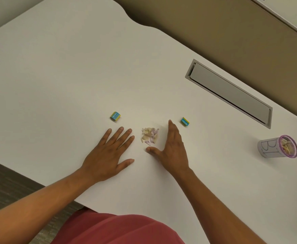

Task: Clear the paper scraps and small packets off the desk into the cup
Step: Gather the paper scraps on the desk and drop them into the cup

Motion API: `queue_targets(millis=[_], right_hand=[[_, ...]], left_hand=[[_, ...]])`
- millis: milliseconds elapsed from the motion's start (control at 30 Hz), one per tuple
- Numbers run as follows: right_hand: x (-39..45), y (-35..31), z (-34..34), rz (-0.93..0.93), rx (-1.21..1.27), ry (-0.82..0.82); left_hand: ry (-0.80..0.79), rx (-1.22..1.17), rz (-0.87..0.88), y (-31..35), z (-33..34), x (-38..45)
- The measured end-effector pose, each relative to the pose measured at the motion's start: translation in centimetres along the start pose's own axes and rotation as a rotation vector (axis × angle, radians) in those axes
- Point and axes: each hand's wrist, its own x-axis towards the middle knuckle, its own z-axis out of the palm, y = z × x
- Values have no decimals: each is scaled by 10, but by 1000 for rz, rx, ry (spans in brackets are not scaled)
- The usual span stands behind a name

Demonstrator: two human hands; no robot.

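Two blue packets [115, 116] [185, 122], one scrap pile [149, 135], one cup [277, 146], two hands [107, 154] [172, 147].

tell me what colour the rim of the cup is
Purple, on the cup's rim, in the head view; the cup body is grey.

Evenly, warmly lit from overhead. Soft, short shadows under the fingers [121, 131] and beside the cup [277, 146]. No glare on the pale bench [59, 71]. Mildly soft throughout; straight edges bowed toward the corners.
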Motion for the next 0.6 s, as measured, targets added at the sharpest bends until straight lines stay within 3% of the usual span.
queue_targets(millis=[233,367,500,600], right_hand=[[-17,18,-9,-156,-161,42],[-2,-13,-1,-307,-214,-62],[7,-36,8,-353,-464,-128],[6,-42,9,-336,-484,-149]], left_hand=[[39,37,-7,2,4,0],[43,43,-5,2,4,0],[55,46,-5,2,5,1],[65,42,-12,2,5,1]])
